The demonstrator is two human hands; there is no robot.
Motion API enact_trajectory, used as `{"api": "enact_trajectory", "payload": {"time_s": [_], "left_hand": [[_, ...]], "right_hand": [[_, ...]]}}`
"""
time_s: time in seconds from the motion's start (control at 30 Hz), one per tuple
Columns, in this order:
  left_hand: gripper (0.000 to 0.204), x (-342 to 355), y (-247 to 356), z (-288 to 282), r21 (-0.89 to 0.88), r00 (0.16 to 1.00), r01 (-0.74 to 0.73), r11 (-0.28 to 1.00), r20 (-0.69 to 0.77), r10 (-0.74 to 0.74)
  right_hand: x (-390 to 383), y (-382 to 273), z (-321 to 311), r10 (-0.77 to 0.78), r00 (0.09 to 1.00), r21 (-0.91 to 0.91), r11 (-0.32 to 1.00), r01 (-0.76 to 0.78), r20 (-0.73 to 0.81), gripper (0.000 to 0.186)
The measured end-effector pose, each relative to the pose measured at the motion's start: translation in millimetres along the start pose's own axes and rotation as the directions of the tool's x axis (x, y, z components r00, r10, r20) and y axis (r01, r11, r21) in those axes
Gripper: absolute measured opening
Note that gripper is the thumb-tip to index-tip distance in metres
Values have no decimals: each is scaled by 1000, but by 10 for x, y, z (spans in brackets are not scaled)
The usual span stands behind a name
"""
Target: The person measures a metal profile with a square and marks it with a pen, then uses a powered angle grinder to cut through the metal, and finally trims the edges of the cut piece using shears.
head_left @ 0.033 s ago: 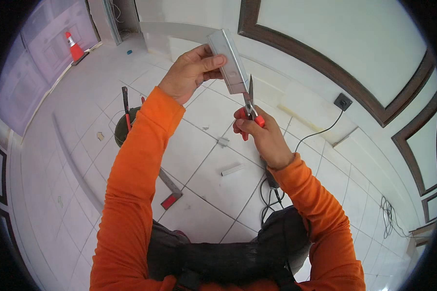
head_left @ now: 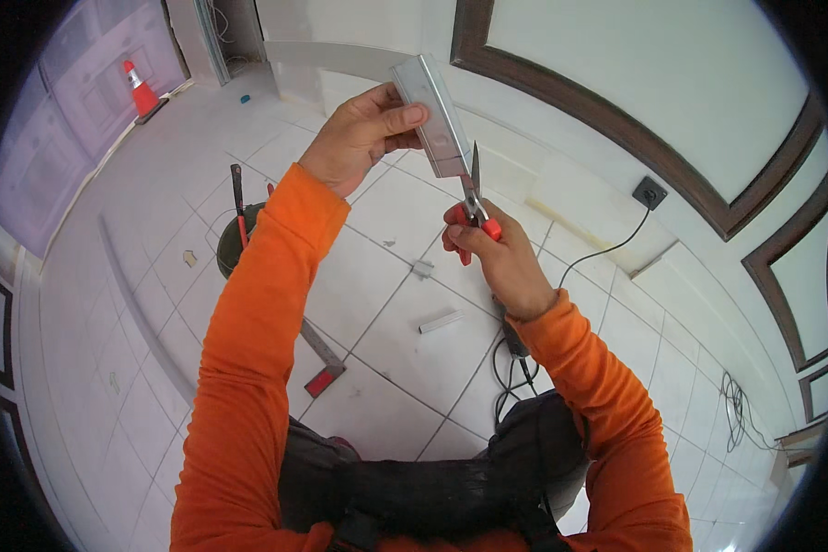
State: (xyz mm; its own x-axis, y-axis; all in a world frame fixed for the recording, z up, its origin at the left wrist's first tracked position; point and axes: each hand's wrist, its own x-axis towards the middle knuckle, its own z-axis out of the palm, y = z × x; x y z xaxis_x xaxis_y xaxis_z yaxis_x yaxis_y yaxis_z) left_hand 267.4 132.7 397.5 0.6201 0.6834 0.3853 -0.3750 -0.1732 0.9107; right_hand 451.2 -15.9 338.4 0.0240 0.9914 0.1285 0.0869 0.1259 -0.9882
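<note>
My left hand point(head_left: 365, 133) grips a short grey metal channel piece point(head_left: 432, 124), held tilted with its lower end toward my right hand, thumb pressed on its face. My right hand point(head_left: 499, 253) is closed on the red handles of metal snips point(head_left: 472, 191). The blades point upward at the channel's lower end, one beside its right corner; whether they bite into it is hard to tell. A small metal offcut point(head_left: 440, 321) and another small grey piece point(head_left: 422, 269) lie on the white tiles below my hands.
Green bucket point(head_left: 234, 244) with tools, behind my left arm; metal square point(head_left: 324, 375) near it; long strip point(head_left: 144, 304) at left; black power tool point(head_left: 512, 339) with cable to a wall socket point(head_left: 649, 192); coiled wires point(head_left: 733, 409) at right; orange cone point(head_left: 141, 94) by the purple-covered door.
</note>
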Motion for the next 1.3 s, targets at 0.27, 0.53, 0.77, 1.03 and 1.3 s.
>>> {"api": "enact_trajectory", "payload": {"time_s": [0.27,0.53,0.77,1.03,1.3], "left_hand": [[44,28,-74,-101,3,1000,14,1000,24,-14],[45,29,-134,-133,40,999,36,999,26,-37],[47,14,-154,-152,28,999,43,999,32,-43],[47,22,-231,-169,-58,997,59,997,56,-56],[41,7,-209,-180,-12,999,35,999,32,-35]], "right_hand": [[37,23,-35,51,992,40,998,-56,118,23],[56,77,7,38,997,-15,999,-37,71,22],[27,-25,53,89,990,36,995,-94,107,18],[40,30,41,79,988,108,990,-94,135,22],[67,92,30,61,990,31,997,-66,131,20]]}}
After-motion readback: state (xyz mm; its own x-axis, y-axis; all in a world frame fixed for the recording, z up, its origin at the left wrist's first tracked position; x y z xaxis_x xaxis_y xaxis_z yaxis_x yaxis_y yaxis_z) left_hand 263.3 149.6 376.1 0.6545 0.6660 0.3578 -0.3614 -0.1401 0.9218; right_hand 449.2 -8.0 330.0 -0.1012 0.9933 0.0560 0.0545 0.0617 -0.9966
